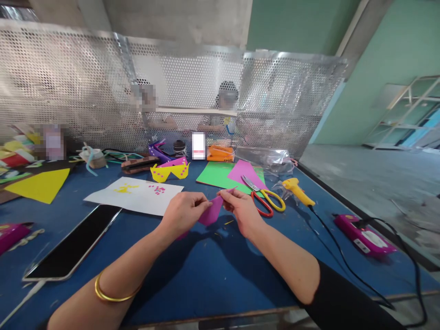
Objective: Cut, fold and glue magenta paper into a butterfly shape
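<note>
A piece of magenta craft foam or paper [212,212] is held up over the blue table, between both hands. My left hand [184,211] pinches its left side, and part of the piece shows below that hand. Fingertips of my right hand [240,208] are closed on its upper right edge. Just right of that hand lie scissors [263,197] with one red and one yellow handle, blades over a pink sheet [245,173]. A white sheet [134,201] with yellow and pink bits lies left of my left hand.
Yellow and purple paper glasses [170,172] stand behind the white sheet. A yellow glue gun [298,191] and a magenta power strip [364,236] with black cords lie right. A tablet [74,245] is at left. Green sheets [215,175] lie before a perforated metal screen [192,68], with two people behind it.
</note>
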`<state>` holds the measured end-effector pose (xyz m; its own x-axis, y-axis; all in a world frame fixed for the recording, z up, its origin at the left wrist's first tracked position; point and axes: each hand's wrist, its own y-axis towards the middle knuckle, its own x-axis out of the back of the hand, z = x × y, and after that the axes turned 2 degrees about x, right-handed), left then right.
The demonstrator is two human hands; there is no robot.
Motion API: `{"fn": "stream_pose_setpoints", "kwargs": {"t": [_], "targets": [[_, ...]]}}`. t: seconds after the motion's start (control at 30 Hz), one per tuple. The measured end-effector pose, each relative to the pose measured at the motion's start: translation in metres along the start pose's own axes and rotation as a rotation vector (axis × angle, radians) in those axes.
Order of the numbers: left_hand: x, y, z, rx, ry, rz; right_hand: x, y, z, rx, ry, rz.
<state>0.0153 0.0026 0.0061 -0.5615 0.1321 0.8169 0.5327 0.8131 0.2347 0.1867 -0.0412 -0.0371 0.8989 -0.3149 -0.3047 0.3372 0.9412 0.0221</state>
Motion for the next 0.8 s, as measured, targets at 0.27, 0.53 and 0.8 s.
{"fn": "stream_pose_setpoints", "kwargs": {"t": [0.27, 0.53, 0.8], "targets": [[-0.001, 0.001, -0.006, -0.063, 0.038, -0.034, 0.003, 0.001, -0.009, -0.02, -0.119, 0.039], [0.0, 0.001, 0.001, 0.026, -0.061, 0.009, -0.001, -0.005, -0.005, -0.001, -0.112, 0.083], [0.004, 0.005, 0.007, 0.1, -0.17, 0.025, 0.011, 0.009, 0.005, -0.012, -0.039, 0.003]]}}
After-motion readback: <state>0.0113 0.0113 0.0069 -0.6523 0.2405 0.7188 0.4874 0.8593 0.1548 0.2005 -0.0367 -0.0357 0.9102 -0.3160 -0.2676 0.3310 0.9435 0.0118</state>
